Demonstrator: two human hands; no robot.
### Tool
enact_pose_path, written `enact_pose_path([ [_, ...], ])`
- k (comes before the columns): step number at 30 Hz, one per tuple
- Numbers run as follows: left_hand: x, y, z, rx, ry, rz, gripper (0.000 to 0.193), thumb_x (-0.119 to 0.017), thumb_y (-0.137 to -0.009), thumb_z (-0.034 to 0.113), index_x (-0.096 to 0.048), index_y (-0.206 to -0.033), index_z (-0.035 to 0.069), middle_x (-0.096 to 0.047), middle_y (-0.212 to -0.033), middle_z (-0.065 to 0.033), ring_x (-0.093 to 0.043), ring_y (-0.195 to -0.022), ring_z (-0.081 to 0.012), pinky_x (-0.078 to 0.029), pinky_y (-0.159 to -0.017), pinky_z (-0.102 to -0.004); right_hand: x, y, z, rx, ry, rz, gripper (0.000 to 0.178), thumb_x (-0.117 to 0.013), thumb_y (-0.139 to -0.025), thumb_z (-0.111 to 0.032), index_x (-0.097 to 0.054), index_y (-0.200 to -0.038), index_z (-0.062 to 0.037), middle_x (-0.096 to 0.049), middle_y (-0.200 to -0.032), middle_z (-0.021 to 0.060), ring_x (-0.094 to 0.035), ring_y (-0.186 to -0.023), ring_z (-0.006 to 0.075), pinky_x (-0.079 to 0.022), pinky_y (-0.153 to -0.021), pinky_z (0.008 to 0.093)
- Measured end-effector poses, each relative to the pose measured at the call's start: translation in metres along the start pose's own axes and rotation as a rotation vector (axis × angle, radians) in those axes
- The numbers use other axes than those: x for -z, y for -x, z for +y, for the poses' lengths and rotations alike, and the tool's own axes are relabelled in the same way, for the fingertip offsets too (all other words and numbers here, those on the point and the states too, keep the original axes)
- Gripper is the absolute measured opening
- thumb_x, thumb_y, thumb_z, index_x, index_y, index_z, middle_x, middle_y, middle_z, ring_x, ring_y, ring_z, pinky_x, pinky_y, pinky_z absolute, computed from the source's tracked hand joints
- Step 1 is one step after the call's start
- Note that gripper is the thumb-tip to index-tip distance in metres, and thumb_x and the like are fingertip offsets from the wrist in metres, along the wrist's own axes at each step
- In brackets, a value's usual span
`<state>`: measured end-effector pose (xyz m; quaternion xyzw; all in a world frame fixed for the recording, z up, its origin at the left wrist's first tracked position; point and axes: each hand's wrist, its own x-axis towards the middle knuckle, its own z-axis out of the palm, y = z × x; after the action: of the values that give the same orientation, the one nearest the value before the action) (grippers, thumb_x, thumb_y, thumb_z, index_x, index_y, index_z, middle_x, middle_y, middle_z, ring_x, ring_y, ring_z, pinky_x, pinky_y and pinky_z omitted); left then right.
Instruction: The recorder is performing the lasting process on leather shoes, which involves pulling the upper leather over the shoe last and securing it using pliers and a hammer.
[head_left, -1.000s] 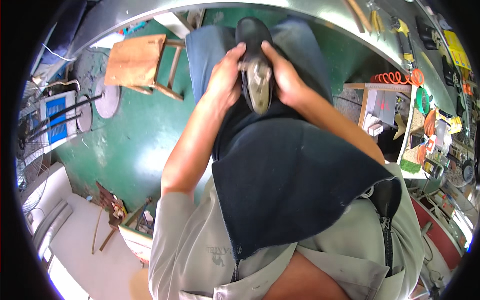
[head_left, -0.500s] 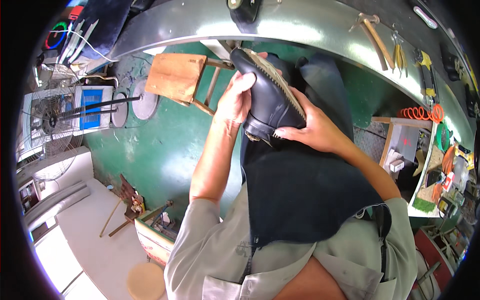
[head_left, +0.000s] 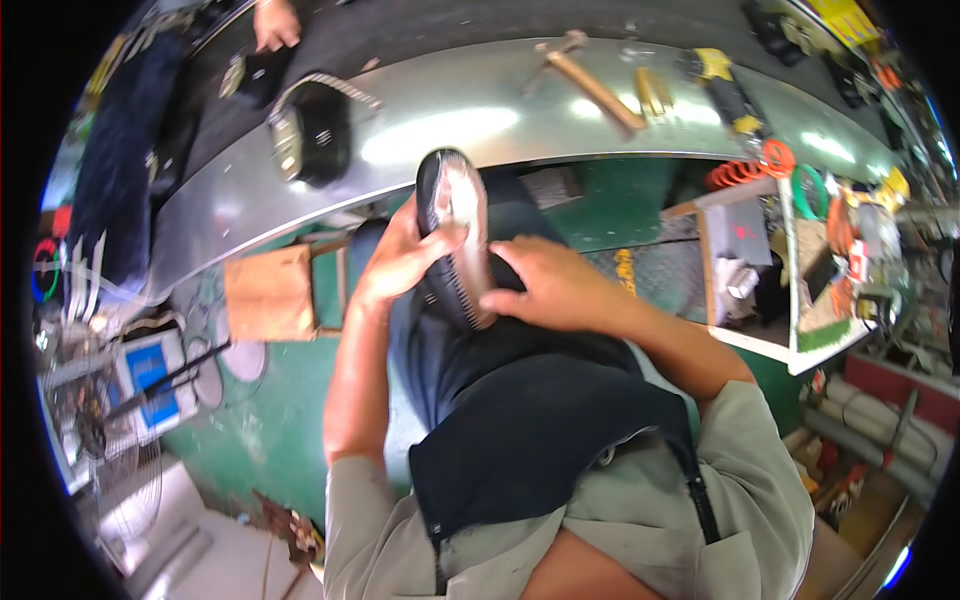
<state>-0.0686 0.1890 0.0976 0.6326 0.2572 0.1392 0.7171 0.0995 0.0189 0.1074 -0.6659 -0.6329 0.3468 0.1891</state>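
A black shoe (head_left: 462, 195) is held above my lap, near the bench edge, with its pale underside turned up toward me. Stitching runs along the rim of this underside. My left hand (head_left: 408, 255) wraps the shoe's left side, its thumb lying over the underside. At the opposite edge, nearer the heel end, my right hand (head_left: 545, 285) grips with thumb and fingers. The fingertips under the shoe are hidden. A dark apron (head_left: 530, 440) covers my lap below it.
The metal bench (head_left: 430, 125) carries another black shoe (head_left: 318, 135), a hammer (head_left: 595, 88), pliers (head_left: 652, 92) and a yellow-black tool (head_left: 730, 90). Another person's hand (head_left: 275, 25) shows beyond. A wooden stool (head_left: 270, 293) stands left; a shelf unit (head_left: 750, 345) with an orange coiled hose (head_left: 750, 172) stands right.
The shoe has turned from side-on to underside up, and both hands have shifted their hold on it. The view has swung, bringing more bench and another person's hand into sight.
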Motion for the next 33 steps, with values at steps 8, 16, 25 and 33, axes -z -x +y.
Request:
enact_pose_path([
  [8,-0.06,-0.015,-0.07,-0.07,-0.608,0.062,0.079,-0.075,-0.086,0.025,-0.037,-0.151,0.001,-0.058,-0.133,-0.0291,-0.057,-0.123,-0.0422,-0.045,-0.106,-0.0415,0.176,-0.057,0.197,-0.535,0.751,0.512,0.056,-0.067,-0.086,-0.036,-0.058,-0.125,0.0031,-0.065,-0.122,0.0221,-0.062,-0.115,0.0424,-0.052,-0.097,0.0474],
  [16,-0.04,-0.013,-0.067,-0.038,-0.409,0.035,0.081,-0.076,-0.087,0.021,-0.036,-0.156,0.01,-0.057,-0.142,-0.0226,-0.053,-0.134,-0.0333,-0.038,-0.113,-0.0366,0.194,-0.068,0.209,-0.473,0.562,0.493,0.042,-0.059,-0.091,-0.03,-0.061,-0.117,0.0029,-0.07,-0.113,0.0217,-0.067,-0.108,0.0366,-0.052,-0.093,0.045],
  [25,-0.03,-0.012,-0.058,0.026,-0.233,0.02,0.07,-0.071,-0.093,0.019,-0.04,-0.155,0.013,-0.046,-0.155,-0.0106,-0.039,-0.145,-0.0216,-0.026,-0.121,-0.0349,0.05,0.016,0.066,-0.273,-0.078,-0.093,0.029,-0.057,-0.101,-0.027,-0.06,-0.087,-0.002,-0.063,-0.071,0.0068,-0.061,-0.067,0.0189,-0.048,-0.067,0.0345],
  [33,-0.03,-0.01,-0.058,0.013,-0.268,0.046,0.072,-0.071,-0.094,0.02,-0.037,-0.157,0.017,-0.043,-0.158,-0.0124,-0.039,-0.146,-0.0252,-0.028,-0.121,-0.037,0.061,0.004,0.055,-0.175,0.197,-0.164,0.021,-0.057,-0.099,-0.022,-0.06,-0.091,-0.0026,-0.063,-0.073,0.0187,-0.062,-0.072,0.0416,-0.048,-0.069,0.0465],
])
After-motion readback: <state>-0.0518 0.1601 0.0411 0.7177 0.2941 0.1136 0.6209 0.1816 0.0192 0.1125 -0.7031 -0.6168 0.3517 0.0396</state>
